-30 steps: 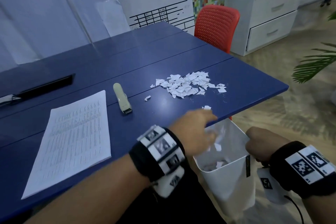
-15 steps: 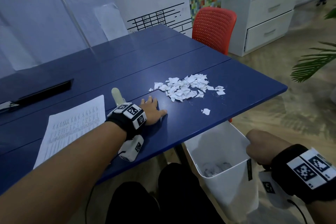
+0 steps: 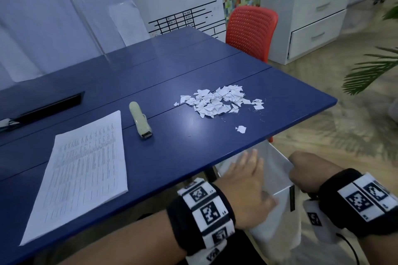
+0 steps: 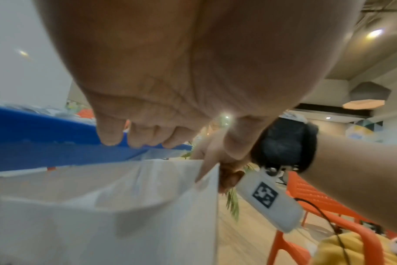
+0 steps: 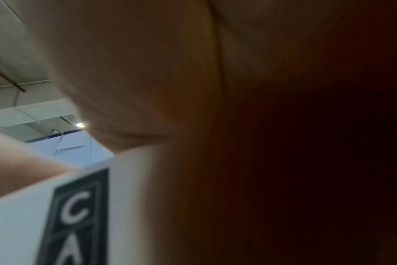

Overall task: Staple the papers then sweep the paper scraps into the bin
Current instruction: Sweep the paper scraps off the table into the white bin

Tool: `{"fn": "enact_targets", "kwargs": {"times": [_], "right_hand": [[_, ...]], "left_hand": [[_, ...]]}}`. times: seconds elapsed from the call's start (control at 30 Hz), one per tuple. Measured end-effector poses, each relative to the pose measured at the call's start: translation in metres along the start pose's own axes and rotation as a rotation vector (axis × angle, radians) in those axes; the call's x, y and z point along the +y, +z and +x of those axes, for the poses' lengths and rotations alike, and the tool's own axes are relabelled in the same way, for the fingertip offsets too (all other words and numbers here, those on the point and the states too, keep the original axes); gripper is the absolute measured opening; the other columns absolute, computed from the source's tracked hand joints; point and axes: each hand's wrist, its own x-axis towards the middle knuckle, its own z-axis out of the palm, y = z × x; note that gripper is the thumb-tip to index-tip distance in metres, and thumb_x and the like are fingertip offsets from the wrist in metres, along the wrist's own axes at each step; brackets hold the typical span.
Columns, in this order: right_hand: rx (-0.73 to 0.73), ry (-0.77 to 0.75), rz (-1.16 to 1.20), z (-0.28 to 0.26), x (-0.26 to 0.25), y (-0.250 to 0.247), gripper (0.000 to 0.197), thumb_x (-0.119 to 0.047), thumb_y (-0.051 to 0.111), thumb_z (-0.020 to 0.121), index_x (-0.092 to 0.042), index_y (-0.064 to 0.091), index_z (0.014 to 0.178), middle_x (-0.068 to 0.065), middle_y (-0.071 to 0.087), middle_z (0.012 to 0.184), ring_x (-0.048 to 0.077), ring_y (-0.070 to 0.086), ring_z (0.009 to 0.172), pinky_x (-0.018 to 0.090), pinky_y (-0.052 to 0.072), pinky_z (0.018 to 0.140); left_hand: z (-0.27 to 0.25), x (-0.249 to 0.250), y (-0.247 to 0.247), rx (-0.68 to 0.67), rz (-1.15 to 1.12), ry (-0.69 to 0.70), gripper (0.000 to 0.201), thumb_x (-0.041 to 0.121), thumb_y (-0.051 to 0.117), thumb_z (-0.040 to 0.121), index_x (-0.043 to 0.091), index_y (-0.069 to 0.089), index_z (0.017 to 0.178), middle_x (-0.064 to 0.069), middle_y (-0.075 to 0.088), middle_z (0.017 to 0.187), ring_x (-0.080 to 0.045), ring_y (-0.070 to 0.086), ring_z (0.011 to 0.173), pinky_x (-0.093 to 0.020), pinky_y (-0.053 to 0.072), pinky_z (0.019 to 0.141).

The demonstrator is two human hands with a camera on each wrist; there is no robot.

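Observation:
A pile of torn white paper scraps [image 3: 217, 101] lies on the blue table [image 3: 176, 153], with one stray scrap [image 3: 241, 129] nearer the front edge. The printed paper stack [image 3: 81, 170] lies at the left, and the cream stapler [image 3: 141, 121] is beside it. Below the table's front edge hangs a white bin [image 3: 280, 198]. My left hand [image 3: 247, 170] hovers over the bin's mouth, fingers [image 4: 111, 136] extended and holding nothing. My right hand [image 3: 299, 170] grips the bin's right rim [image 4: 211, 172]. The bin's labelled wall [image 5: 79, 206] fills the right wrist view.
A red chair [image 3: 251, 28] stands at the table's far right end, with a white drawer cabinet [image 3: 310, 19] behind it. A black tray [image 3: 43, 109] lies at the far left. Plant leaves [image 3: 370, 71] reach in at the right.
My left hand pulled back from the table near the stapler to above the bin. The small scrap that lay beside the stapler is gone from the table. My right hand kept its grip.

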Motion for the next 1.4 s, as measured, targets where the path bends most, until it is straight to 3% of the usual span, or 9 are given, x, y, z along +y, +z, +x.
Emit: {"fn": "enact_targets", "kwargs": {"times": [0.1,0.2,0.4,0.5,0.77,0.9,1.07,1.23,1.4], "right_hand": [[0.006,0.002,0.003,0.001,0.000,0.000,0.013,-0.003,0.043,0.080,-0.011,0.053,0.079,0.005,0.056,0.073,0.017,0.052,0.061,0.026,0.038,0.049],[0.011,0.006,-0.017,0.003,0.001,0.000,0.014,-0.004,0.044,0.082,-0.011,0.054,0.088,0.003,0.053,0.072,0.014,0.050,0.060,0.024,0.037,0.048],[0.009,0.026,0.002,0.002,0.001,-0.004,0.011,-0.004,0.043,0.085,-0.012,0.050,0.086,0.002,0.050,0.073,0.013,0.047,0.059,0.023,0.034,0.047],[0.019,0.012,-0.015,0.002,0.003,-0.005,0.010,-0.005,0.042,0.087,-0.010,0.049,0.092,0.002,0.047,0.074,0.012,0.045,0.059,0.022,0.034,0.048],[0.008,0.028,0.000,0.006,0.009,-0.009,0.019,-0.003,0.041,0.086,-0.016,0.044,0.072,0.004,0.051,0.074,0.015,0.048,0.060,0.024,0.034,0.048],[0.019,0.027,-0.013,0.005,0.011,-0.010,0.014,-0.003,0.043,0.083,-0.012,0.048,0.074,0.005,0.054,0.074,0.018,0.050,0.062,0.026,0.036,0.049],[0.014,0.031,0.026,0.004,0.013,-0.012,0.012,-0.003,0.043,0.082,-0.011,0.051,0.077,0.007,0.055,0.074,0.019,0.051,0.061,0.026,0.038,0.051],[0.032,0.049,0.006,0.004,0.017,-0.013,0.010,-0.005,0.043,0.085,-0.012,0.049,0.081,0.004,0.052,0.075,0.016,0.049,0.061,0.025,0.035,0.049],[0.038,0.058,0.004,0.004,0.018,-0.018,0.013,-0.006,0.043,0.086,-0.014,0.046,0.076,0.002,0.050,0.074,0.014,0.048,0.060,0.025,0.035,0.048]], "left_hand": [[0.003,-0.001,-0.004,-0.036,-0.049,0.021,0.076,0.048,0.042,0.093,0.013,0.010,0.153,-0.006,0.006,0.165,-0.023,0.006,0.151,-0.041,0.010,0.123],[0.017,-0.022,-0.037,0.265,-0.156,0.019,0.054,0.039,0.052,0.087,0.018,0.043,0.137,-0.003,0.049,0.144,-0.027,0.046,0.133,-0.039,0.038,0.110],[0.063,-0.095,-0.113,0.335,-0.112,-0.287,0.071,0.044,0.057,0.090,0.022,0.029,0.151,-0.003,0.025,0.161,-0.022,0.029,0.146,-0.032,0.024,0.115],[0.074,-0.109,-0.104,0.180,-0.051,-0.337,0.059,0.043,0.058,0.088,0.019,0.044,0.141,-0.008,0.047,0.147,-0.027,0.048,0.130,-0.032,0.037,0.106],[0.040,-0.062,-0.050,0.174,-0.059,-0.046,0.056,0.044,0.055,0.078,0.019,0.056,0.128,-0.006,0.051,0.131,-0.028,0.047,0.126,-0.042,0.042,0.104],[0.017,-0.026,-0.027,0.169,0.017,0.063,0.054,0.039,0.051,0.083,0.028,0.048,0.136,0.002,0.033,0.153,-0.020,0.027,0.142,-0.044,0.031,0.113],[0.019,-0.005,-0.025,0.253,0.010,0.199,0.041,0.031,0.053,0.087,0.027,0.058,0.127,0.006,0.052,0.140,-0.020,0.050,0.126,-0.041,0.043,0.103],[0.073,-0.037,-0.070,0.480,-0.136,0.036,0.051,0.038,0.056,0.084,0.025,0.052,0.133,0.001,0.054,0.138,-0.020,0.050,0.127,-0.040,0.041,0.106],[0.122,-0.067,-0.098,0.305,-0.093,-0.176,0.075,0.050,0.060,0.084,0.026,0.031,0.150,-0.009,0.023,0.160,-0.029,0.026,0.146,-0.043,0.023,0.119]]}}
